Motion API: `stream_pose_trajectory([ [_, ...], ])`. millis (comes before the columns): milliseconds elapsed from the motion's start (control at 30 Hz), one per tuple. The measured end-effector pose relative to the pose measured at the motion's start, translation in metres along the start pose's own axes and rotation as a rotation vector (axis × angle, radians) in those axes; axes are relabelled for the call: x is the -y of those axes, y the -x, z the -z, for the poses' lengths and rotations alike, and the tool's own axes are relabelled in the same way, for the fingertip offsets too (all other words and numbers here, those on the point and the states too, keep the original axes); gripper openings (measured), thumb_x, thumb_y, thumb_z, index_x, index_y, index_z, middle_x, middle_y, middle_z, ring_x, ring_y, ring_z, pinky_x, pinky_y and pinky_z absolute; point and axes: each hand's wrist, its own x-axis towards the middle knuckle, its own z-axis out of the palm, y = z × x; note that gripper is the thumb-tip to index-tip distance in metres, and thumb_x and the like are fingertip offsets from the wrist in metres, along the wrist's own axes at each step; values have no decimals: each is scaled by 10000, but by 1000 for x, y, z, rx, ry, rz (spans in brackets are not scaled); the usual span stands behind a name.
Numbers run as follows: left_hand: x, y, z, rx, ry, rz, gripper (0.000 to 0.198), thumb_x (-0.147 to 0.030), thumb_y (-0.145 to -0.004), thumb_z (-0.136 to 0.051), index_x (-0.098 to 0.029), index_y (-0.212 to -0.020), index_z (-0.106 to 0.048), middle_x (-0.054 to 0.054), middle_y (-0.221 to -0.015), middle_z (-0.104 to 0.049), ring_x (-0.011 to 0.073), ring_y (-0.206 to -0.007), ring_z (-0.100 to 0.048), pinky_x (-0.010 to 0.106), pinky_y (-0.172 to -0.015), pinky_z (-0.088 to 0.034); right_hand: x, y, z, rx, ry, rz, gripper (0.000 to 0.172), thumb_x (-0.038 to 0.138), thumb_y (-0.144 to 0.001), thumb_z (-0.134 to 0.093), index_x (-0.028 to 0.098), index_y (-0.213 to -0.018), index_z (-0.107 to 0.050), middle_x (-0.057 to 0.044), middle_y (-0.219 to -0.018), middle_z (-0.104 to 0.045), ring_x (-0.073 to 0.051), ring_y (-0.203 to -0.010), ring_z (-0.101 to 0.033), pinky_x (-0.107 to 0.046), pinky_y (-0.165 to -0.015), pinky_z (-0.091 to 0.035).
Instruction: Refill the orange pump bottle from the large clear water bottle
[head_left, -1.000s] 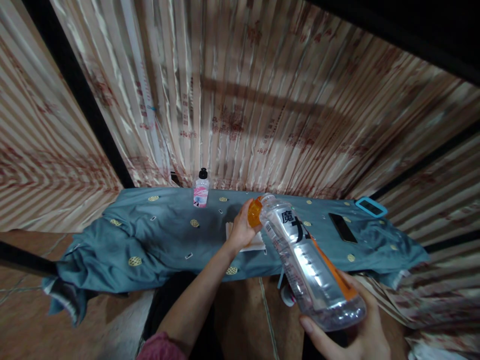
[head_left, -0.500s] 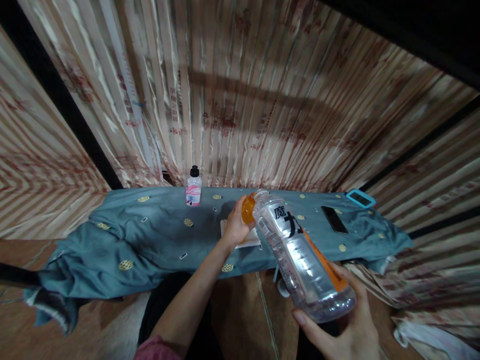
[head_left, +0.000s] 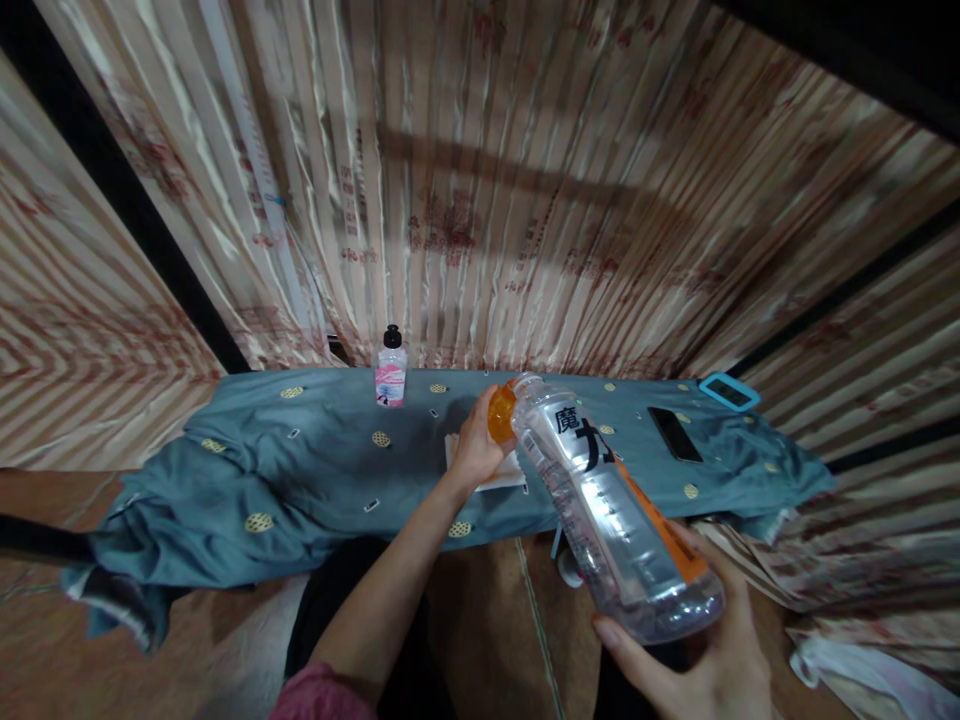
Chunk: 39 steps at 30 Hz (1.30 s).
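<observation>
A clear plastic bottle (head_left: 607,500) with a silver and orange label and black characters tilts above the cloth-covered surface, its neck up and to the left. My right hand (head_left: 697,640) is closed around its base at the lower right. My left hand (head_left: 477,445) is closed on an orange cap (head_left: 501,412), which sits right beside the bottle's mouth. Whether cap and mouth touch cannot be made out. Below my left hand lies a white folded sheet (head_left: 504,478), partly hidden by that hand.
Teal cloth (head_left: 337,470) with a pineapple print covers the long surface. A small pink-labelled bottle (head_left: 390,384) with a black cap stands at the back left. On the right lie a black phone (head_left: 676,435) and a blue-framed device (head_left: 729,392). Pleated curtains (head_left: 450,220) hang behind.
Both hands keep their hold on the cap and the bottle, with hardly any movement between them. The whole view has shifted slightly.
</observation>
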Motion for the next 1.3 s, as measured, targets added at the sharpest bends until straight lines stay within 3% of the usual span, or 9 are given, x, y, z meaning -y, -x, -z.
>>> stream_pose_trajectory([
  [533, -1, 2, 2, -8, -48, 18, 813, -153, -681, -774, -238, -1417, -437, 78, -1227, -693, 256, -1106, -686, 454, -1100, -486, 5, 0, 1, -3, 29, 43, 963, 829, -644, -653, 190, -1340, -471, -137, -1157, -662, -314, -976, -686, -416, -835, -553],
  [667, 0, 2, 2, -9, -42, 5, 819, -166, -682, -778, -252, -1421, -435, 71, -1245, -687, 258, -1115, -683, 448, -1091, -492, 5, 0, 1, -5, 36, 39, 1005, 855, -628, -641, 179, -1351, -474, -150, -1180, -659, -328, -1000, -679, -427, -849, -547],
  [833, 0, 2, 2, -2, -59, 19, 831, -174, -677, -785, -227, -1425, -424, 97, -1264, -676, 268, -1122, -680, 459, -1088, -493, 6, 1, 1, -1, 55, 19, 1023, 876, -621, -621, 184, -1359, -474, -155, -1190, -642, -335, -1010, -663, -398, -761, -556],
  [1033, 0, 2, 2, 9, -43, 5, 820, -168, -683, -782, -219, -1420, -425, 103, -1264, -678, 275, -1136, -676, 479, -1099, -485, 8, 0, 1, -4, 41, 45, 1007, 877, -632, -615, 179, -1344, -472, -146, -1168, -638, -320, -984, -657, -413, -803, -543],
  [1300, 3, 1, 1, -4, -60, -11, 838, -148, -671, -787, -240, -1424, -430, 81, -1245, -690, 265, -1116, -686, 469, -1087, -503, 8, -1, 2, 0, 36, 9, 1004, 881, -598, -631, 199, -1320, -481, -158, -1269, -570, -376, -1174, -560, -396, -765, -510],
])
